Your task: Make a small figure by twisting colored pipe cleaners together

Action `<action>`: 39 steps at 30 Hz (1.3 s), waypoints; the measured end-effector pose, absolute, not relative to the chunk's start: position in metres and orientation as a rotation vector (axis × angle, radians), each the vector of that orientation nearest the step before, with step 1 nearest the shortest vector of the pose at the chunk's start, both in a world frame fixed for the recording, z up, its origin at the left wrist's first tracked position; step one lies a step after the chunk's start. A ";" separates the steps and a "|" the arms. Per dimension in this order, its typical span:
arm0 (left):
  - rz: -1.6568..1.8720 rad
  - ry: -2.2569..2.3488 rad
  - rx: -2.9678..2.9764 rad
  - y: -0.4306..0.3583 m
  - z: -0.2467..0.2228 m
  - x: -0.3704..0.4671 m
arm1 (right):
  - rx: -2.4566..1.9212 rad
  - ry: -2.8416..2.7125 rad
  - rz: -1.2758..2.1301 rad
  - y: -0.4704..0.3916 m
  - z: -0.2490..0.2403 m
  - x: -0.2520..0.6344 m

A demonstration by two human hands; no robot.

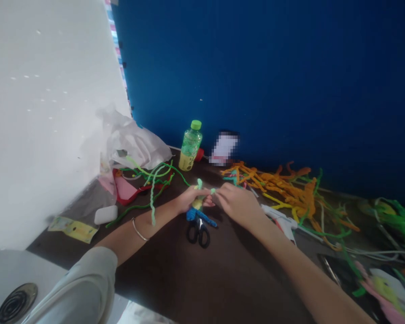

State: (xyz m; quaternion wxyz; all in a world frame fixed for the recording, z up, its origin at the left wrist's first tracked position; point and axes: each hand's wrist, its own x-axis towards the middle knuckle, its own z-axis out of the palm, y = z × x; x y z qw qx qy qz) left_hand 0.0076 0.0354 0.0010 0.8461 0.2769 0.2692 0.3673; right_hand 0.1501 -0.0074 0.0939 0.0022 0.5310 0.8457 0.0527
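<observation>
My left hand [188, 199] is closed round a small yellow and light green fuzzy piece [197, 203] that looks made of pipe cleaners. The fingers of my right hand [238, 203] pinch the light green pipe cleaner [213, 191] just to its right, and the two hands nearly meet. Directly below is a blue twisted pipe cleaner piece [202, 217]; whether it joins the held piece I cannot tell. Black-handled scissors [198, 234] lie under it on the dark table [189, 283], blades partly hidden.
A green-capped bottle [190, 146] and a phone [224, 148] stand at the back. Orange pipe cleaners [276, 180] and a white glue gun [280, 218] lie on the right. Leftward are a plastic bag [138, 141], green pipe cleaners [152, 198] and a white case [105, 215].
</observation>
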 end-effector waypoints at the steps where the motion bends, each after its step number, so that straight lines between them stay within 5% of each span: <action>1: 0.771 0.547 0.564 0.036 0.002 0.007 | 1.697 2.679 0.135 -0.008 0.092 0.152; 15: 0.554 0.374 0.578 0.036 0.001 -0.002 | 1.814 2.820 -0.727 0.009 0.087 0.174; 29: 0.594 0.557 0.709 0.034 0.000 0.005 | 1.512 2.689 0.235 0.012 0.109 0.157; 39: 0.784 0.642 0.621 0.033 0.003 0.011 | 1.988 2.659 0.030 0.007 0.088 0.149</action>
